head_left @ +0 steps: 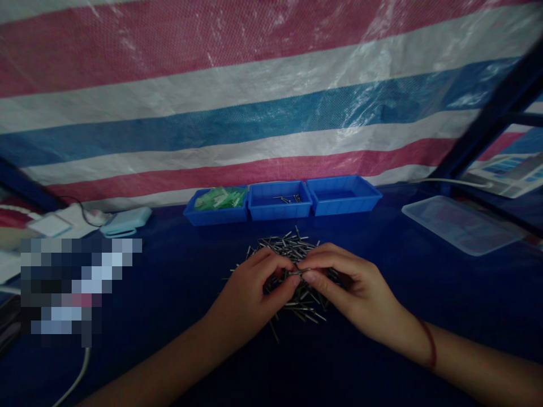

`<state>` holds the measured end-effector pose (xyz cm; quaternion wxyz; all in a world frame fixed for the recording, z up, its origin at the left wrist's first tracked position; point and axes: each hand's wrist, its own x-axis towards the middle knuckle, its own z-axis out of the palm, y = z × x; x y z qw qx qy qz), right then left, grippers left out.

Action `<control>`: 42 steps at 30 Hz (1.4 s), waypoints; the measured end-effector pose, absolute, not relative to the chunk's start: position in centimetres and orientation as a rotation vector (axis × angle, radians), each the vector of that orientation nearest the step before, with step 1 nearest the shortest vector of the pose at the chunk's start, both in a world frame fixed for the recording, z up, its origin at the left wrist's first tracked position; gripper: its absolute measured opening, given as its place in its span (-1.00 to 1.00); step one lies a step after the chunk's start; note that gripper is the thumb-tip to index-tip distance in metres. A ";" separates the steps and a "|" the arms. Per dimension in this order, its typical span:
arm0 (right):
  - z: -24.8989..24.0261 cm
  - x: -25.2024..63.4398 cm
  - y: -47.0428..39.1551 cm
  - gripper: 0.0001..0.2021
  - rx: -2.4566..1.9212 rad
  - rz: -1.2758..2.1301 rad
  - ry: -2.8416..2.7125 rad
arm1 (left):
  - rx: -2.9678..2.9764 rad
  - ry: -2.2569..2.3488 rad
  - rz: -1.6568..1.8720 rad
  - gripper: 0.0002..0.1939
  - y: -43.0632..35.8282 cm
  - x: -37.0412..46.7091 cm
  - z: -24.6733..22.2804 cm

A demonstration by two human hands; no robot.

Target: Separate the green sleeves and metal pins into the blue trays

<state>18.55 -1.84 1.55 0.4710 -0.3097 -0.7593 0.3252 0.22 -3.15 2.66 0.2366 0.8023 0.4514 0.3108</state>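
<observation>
A loose pile of thin metal pins (303,308), dark and silvery, lies on the blue tabletop in front of me. Over this heap my left hand (263,282) and my right hand (350,277) meet fingertip to fingertip. Between them is a short, slender metal pin (300,272), pinched by thumb and forefinger of each hand. Its ends are partly hidden by my fingers. Behind the pile, the middle blue bin (280,210) contains several similar pins (291,199).
The left blue bin (216,216) holds green plastic packets (220,198); another blue bin (345,204) stands at its row's right end. A translucent lid (464,226) lies right. A light-blue case (127,219) and a white cable (80,370) are left. A striped sheet (271,107) hangs behind.
</observation>
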 end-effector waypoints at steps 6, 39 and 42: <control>1.4 18.7 -1.8 -0.86 -0.782 0.765 -1.878 | 2.244 1.268 0.933 -0.93 -3.1 0.1 2.5; 3.6 15.1 9.9 -0.76 -1.061 -0.164 -2.090 | 2.497 1.313 0.777 -0.79 -1.7 -1.6 0.9; 3.3 15.1 8.9 -0.75 -1.061 -0.138 -2.073 | 2.515 1.330 0.782 -0.80 -1.7 -1.7 1.0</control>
